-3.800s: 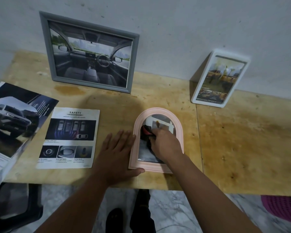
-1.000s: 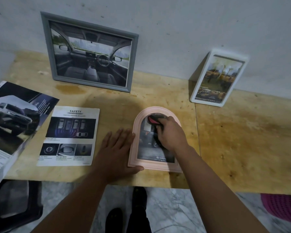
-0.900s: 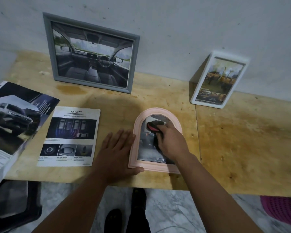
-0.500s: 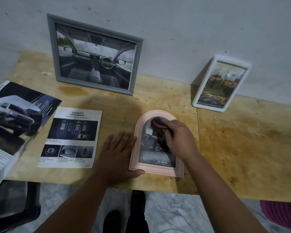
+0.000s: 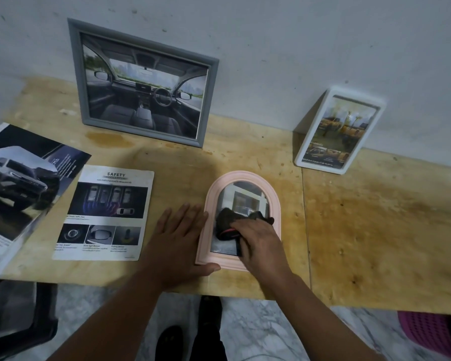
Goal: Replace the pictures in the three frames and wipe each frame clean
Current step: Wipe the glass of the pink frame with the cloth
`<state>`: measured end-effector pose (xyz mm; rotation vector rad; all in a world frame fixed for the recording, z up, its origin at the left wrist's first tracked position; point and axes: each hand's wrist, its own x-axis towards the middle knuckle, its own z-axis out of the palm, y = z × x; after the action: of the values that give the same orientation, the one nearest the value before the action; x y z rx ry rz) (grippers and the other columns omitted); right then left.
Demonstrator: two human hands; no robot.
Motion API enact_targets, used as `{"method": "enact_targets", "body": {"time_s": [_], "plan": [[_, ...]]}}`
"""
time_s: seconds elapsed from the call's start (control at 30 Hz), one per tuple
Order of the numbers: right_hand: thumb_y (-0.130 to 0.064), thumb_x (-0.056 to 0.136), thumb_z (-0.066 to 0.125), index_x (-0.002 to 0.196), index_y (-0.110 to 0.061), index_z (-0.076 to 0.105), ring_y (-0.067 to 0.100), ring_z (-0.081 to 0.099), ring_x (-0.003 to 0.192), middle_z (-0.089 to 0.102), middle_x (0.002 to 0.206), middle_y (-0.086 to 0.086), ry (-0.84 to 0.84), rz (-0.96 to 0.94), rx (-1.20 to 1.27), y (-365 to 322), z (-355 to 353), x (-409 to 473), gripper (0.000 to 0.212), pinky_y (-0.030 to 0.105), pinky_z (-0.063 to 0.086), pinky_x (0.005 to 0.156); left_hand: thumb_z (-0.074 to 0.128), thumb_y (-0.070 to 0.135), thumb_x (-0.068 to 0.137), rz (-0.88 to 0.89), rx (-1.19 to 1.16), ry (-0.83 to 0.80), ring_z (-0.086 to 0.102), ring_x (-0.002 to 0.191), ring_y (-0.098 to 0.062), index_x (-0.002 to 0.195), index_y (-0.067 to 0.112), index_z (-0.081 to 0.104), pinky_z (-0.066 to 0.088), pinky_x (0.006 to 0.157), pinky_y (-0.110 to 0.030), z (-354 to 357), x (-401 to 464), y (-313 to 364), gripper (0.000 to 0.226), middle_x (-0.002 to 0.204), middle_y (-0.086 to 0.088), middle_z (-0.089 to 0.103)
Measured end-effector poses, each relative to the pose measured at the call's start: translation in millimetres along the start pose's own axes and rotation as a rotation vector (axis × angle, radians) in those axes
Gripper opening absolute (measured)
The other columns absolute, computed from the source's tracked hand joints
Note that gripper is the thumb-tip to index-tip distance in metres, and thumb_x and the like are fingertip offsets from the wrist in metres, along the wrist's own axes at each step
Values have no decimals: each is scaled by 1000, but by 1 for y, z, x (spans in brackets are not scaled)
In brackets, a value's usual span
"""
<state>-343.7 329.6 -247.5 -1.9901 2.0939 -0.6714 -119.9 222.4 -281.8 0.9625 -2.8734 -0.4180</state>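
Head view: pink arched frame (image 5: pixel 275 201) flat, arch wallward; left hand (image 5: pixel 179 242) splayed beside it, right hand (image 5: pixel 261 239) gripping dark cloth (image 5: pixel 225 221).

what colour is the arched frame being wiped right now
Pale pink. The arched frame lies flat on the table in the head view, its glass under a dark cloth.

**A:** what kind of place is this? looks like somebody's home, not a workshop or shop

**B:** yeah, plain room. Bare plywood desk (image 5: pixel 375 230) with stains on it, pushed against a scuffed painted wall (image 5: pixel 297 48) along the top of the frame. Marble-look tile floor (image 5: pixel 258 324) at the bottom.

**A:** and the stuff lying around?

**B:** car brochure (image 5: pixel 16 183) at the left edge, a safety leaflet (image 5: pixel 107 212) next to it, picture frames leaning on the wall. Pink plastic basket (image 5: pixel 432 332) bottom right, dark chair (image 5: pixel 16 319) bottom left. Homey, improvised setup.
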Motion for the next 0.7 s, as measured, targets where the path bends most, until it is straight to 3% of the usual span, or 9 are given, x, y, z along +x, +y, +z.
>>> {"method": "enact_targets", "body": {"time_s": [0.13, 0.3, 0.43, 0.5, 0.6, 0.7], "plan": [[-11, 84, 53, 126, -16, 70, 20, 65, 110, 72, 119, -1, -35, -50, 4, 6, -7, -6, 45, 37, 49, 95, 33, 98, 78, -7, -2, -8, 13, 161, -30, 163, 15, 30, 19, 125, -62, -1, 0, 0, 119, 172, -9, 22], [-30, 83, 65, 139, -25, 59, 21, 54, 123, 60, 134, -5, -183, -53, -178, 12, -7, 2, 57, 41, 39, 100, 34, 97, 78, -4, -2, -11, 14, 160, -29, 163, 15, 30, 21, 124, -62, -1, 0, 0, 118, 171, -9, 24], [-26, 87, 59, 141, -29, 55, 23, 56, 118, 58, 130, -5, -186, -50, -267, 14, -9, 10, 54, 43, 39, 95, 32, 98, 78, -10, 3, -25, 12, 161, -28, 163, 16, 29, 20, 124, -62, -2, 0, 1, 118, 172, -8, 22], [-14, 89, 57, 139, -28, 58, 18, 59, 115, 61, 122, -6, -93, 63, -14, 9, -14, 17, 52, 38, 42, 96, 31, 98, 78, -15, 6, -33, 12, 161, -28, 163, 17, 29, 20, 124, -62, -3, 0, 1, 118, 172, -8, 22], [0, 95, 54, 131, -25, 66, 4, 61, 115, 68, 121, -9, 79, 425, 540, 4, -30, 39, 45, 21, 45, 99, 27, 98, 77, -18, 13, -43, 12, 161, -29, 163, 16, 29, 20, 124, -62, -4, 1, 1, 119, 172, -8, 22], [-11, 100, 51, 129, -25, 66, 13, 65, 107, 69, 115, -3, 131, 632, 538, 21, -41, 67, 35, 27, 51, 88, 27, 98, 78, -16, 20, -48, 9, 161, -28, 164, 16, 25, 18, 125, -61, -4, 0, 1, 119, 173, -8, 18]]}}
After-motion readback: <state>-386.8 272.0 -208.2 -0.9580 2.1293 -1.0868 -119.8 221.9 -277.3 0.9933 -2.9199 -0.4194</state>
